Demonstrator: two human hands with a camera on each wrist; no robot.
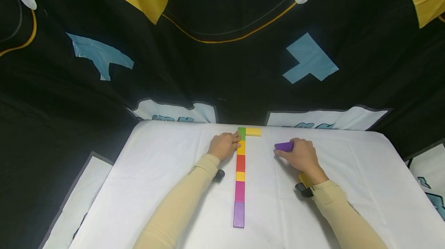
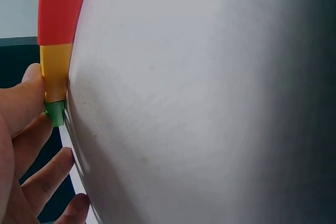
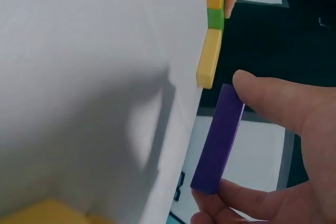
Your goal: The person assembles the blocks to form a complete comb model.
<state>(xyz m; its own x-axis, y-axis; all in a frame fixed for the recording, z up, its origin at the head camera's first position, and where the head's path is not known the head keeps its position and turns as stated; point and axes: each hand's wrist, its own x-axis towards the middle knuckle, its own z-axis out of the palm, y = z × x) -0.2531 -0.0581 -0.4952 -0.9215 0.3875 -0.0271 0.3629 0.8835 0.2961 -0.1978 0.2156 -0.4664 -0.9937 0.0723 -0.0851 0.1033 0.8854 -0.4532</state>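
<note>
Head view shows a line of 6 coloured blocks [image 1: 240, 163] on the white table [image 1: 167, 156]. At its far end is the green block [image 1: 241, 134]; 1 yellow block [image 1: 253, 132] touches its right side. The left hand [image 1: 224, 146] has its fingers spread — they touch the line near this end. The right hand [image 1: 303, 157] pinches the dark purple block [image 1: 283, 146] — raised above the table, right of the line.
</note>
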